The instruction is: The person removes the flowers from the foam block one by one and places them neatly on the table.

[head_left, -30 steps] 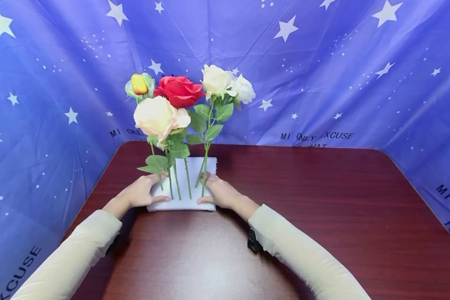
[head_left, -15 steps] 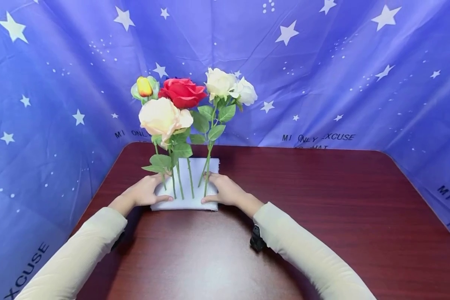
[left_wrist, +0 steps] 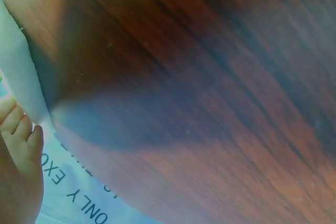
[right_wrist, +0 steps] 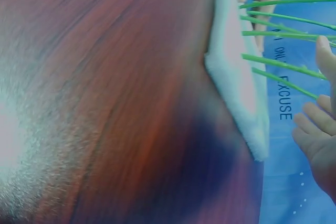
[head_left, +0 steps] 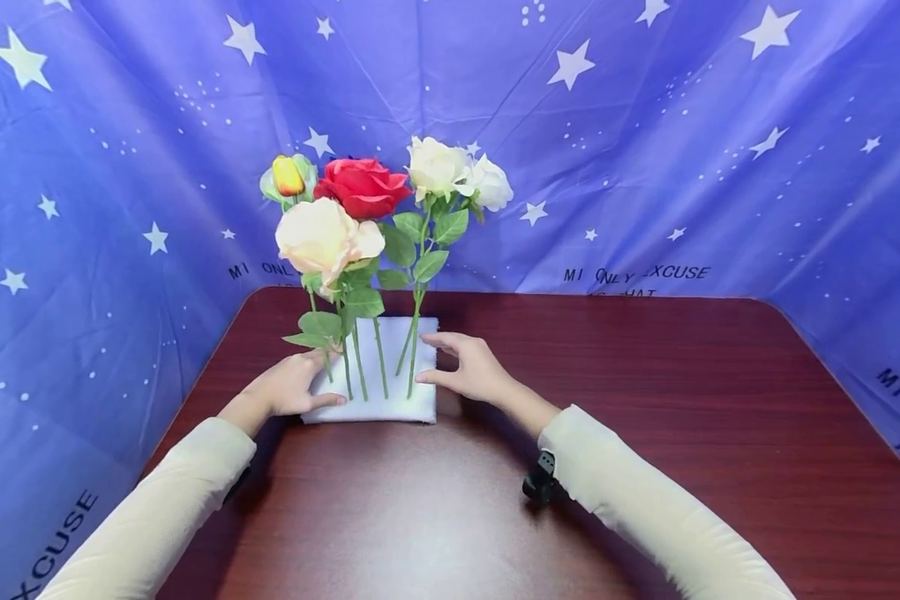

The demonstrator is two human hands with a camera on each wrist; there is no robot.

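Note:
A white foam block (head_left: pixel 397 408) lies on the table with several artificial flowers standing in it on green stems. Among them are a red rose (head_left: pixel 363 187), a peach rose (head_left: pixel 322 237), a yellow-orange tulip (head_left: pixel 288 176) and two white roses (head_left: pixel 438 167) at the right. My left hand (head_left: pixel 292 385) rests on the block's left side, thumb along the front and fingers behind the stems. Over the block's right edge is my right hand (head_left: pixel 476 367), thumb and fingers spread apart, holding nothing. In the right wrist view this hand (right_wrist: pixel 320 135) shows apart from the foam.
The dark red wooden table (head_left: pixel 645 417) extends widely to the right. Behind and at both sides hangs a blue cloth (head_left: pixel 645 167) with white stars and lettering. A black wrist camera (head_left: pixel 542 479) sits under the right sleeve.
My right hand has come up off the foam block and moved to the right. The left hand keeps its place on the block. The head view has shifted slightly.

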